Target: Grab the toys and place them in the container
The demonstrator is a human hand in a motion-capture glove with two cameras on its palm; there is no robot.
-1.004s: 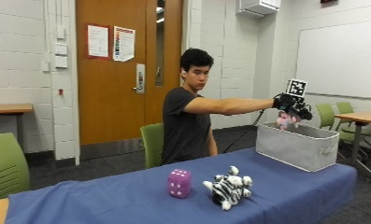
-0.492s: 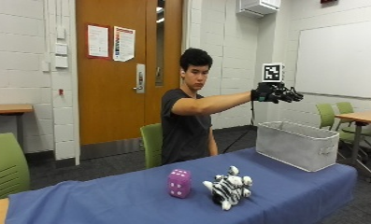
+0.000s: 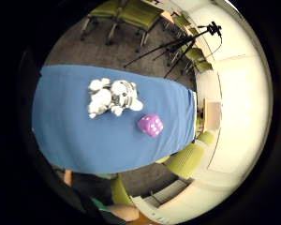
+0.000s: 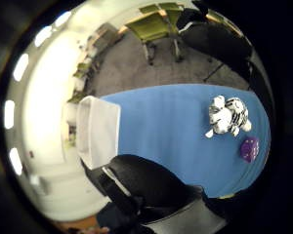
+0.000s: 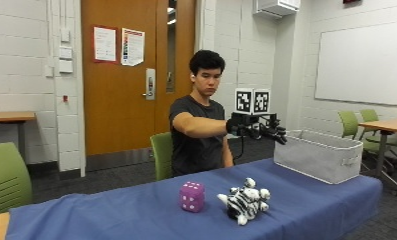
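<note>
Fingers point(image 5: 276, 135) spread, empty, in outside view; only thumb-side view shows container point(image 4: 98, 130) near zebra point(image 4: 227, 117) and dice point(image 4: 249, 148).

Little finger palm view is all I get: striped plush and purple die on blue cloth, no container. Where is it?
Observer: The grey container stands at one end of the table, apart from both toys.
Operator: Hand holding anything?
Observer: No. The gloved right hand hangs in the air just short of the container, fingers relaxed, empty.
Operator: Which toy is closer to the container?
Observer: The plush; the die stands on its far side from the container.
</note>
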